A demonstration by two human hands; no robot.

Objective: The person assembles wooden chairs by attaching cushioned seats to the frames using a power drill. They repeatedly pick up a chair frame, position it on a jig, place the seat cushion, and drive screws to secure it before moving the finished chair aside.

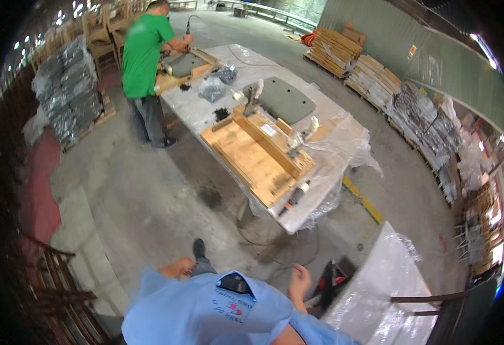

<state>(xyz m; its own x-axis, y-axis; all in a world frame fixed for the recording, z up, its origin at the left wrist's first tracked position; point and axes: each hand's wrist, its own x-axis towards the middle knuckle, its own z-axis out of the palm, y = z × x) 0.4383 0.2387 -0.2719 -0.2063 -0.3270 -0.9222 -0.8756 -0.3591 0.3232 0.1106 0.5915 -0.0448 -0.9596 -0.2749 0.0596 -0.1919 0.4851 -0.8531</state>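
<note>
I stand on the concrete floor, my blue shirt (206, 310) filling the lower edge. My right hand (299, 279) hangs beside my body with loose fingers and nothing in it, above a red-and-black object (331, 282) on the floor. Only a bit of my left arm or hand (174, 268) shows past the shirt, near my dark shoe (199, 248); its fingers are hidden. Ahead stands a long plastic-covered workbench (326, 172) with a wooden frame assembly (252, 152), a hand power tool (294, 197) at its near corner and a grey-green panel (283, 100).
A person in a green shirt (143, 54) works with a tool at the bench's far end. A second film-covered table (378, 287) is at my right. Wrapped stacks (68, 92) stand left, timber piles (335, 49) right, dark chair frames (51, 287) lower left.
</note>
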